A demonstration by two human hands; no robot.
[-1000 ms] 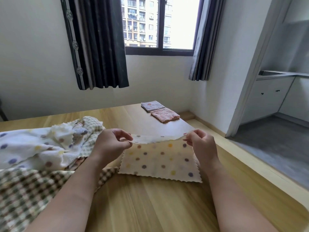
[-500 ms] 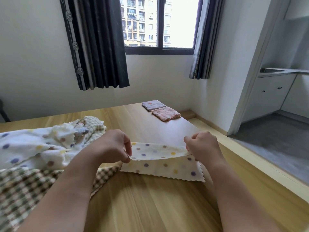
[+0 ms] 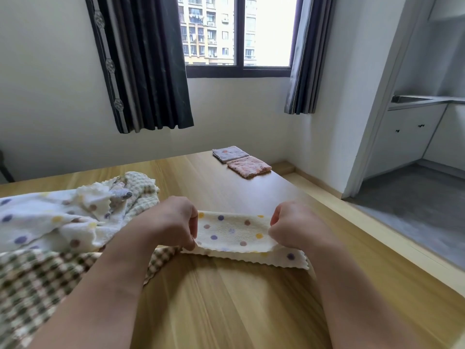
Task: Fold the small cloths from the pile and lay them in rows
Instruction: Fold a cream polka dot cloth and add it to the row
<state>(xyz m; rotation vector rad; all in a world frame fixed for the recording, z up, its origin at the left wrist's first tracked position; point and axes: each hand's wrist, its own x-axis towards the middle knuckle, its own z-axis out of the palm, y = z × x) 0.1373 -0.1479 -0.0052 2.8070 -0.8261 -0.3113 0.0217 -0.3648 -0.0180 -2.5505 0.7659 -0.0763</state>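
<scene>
Snugly, left hand (image 3: 171, 220) and right hand (image 3: 294, 225) round dotted cloth (image 3: 234, 234)

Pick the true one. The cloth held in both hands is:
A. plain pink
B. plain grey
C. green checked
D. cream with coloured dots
D: the left hand and the right hand each pinch an end of the cream dotted cloth, while the checked cloth lies untouched in the pile under the left arm.

Two folded cloths (image 3: 230, 154) (image 3: 249, 166); pile (image 3: 63, 220), perhaps five.
</scene>
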